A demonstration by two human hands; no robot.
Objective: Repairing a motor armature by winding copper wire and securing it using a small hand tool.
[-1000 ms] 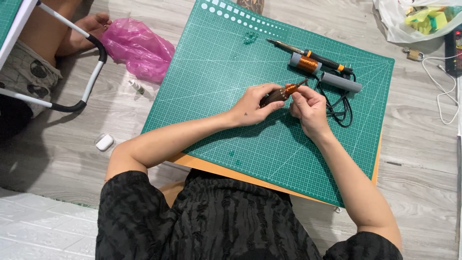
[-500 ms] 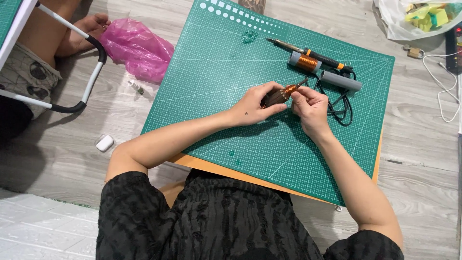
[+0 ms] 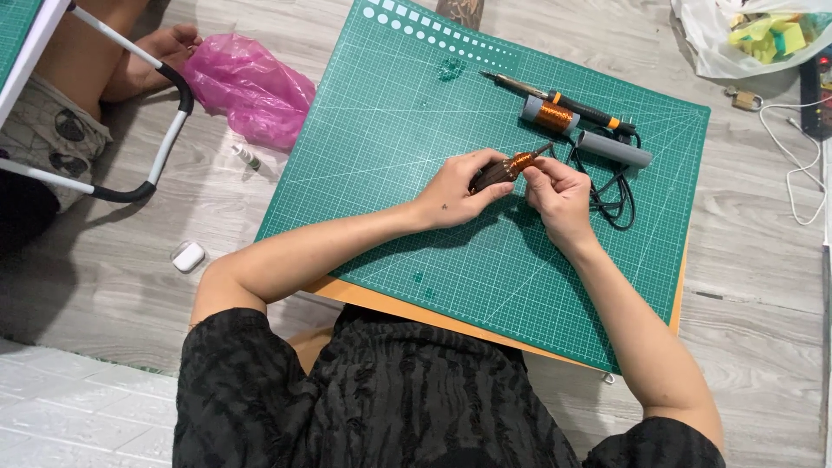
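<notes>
My left hand grips a small dark rod wound with copper wire over the green cutting mat. My right hand pinches the copper-wound end of the same piece with its fingertips. Just beyond my hands lie a soldering iron with a black cord, a grey tube wound with a copper coil and a plain grey tube.
A pink plastic bag lies left of the mat, with a small bottle and a white earbud case on the wooden floor. Another person's legs and a chair frame are at far left. A white bag and cable lie at right.
Both hands stay on the copper-wound piece and have shifted only slightly; the right fingers have worked a little along its end.
</notes>
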